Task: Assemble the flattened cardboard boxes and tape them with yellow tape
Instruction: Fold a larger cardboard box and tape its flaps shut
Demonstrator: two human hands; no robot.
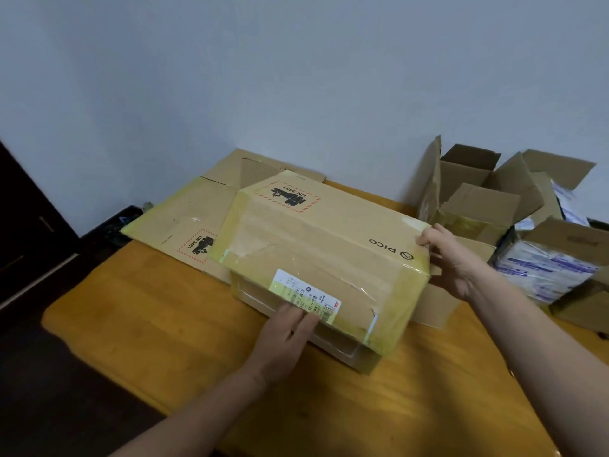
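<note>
A brown cardboard box [316, 239] with a PICO print, a UN 3481 mark and a white shipping label stands tilted in the middle of the wooden table [158, 324]. Yellowish tape runs along its edges. My left hand [290, 331] lies with straight fingers against its near face, on the label. My right hand [451, 258] grips the box's right top corner, fingers curled over the edge. Behind and to the left, a flattened box [184, 219] with the same UN 3481 mark lies on the table.
At the right stand open cardboard boxes [478, 192], one holding white packets with blue print [540, 268]. A pale wall rises behind the table. Dark floor and a dark cabinet [26, 225] are at the left.
</note>
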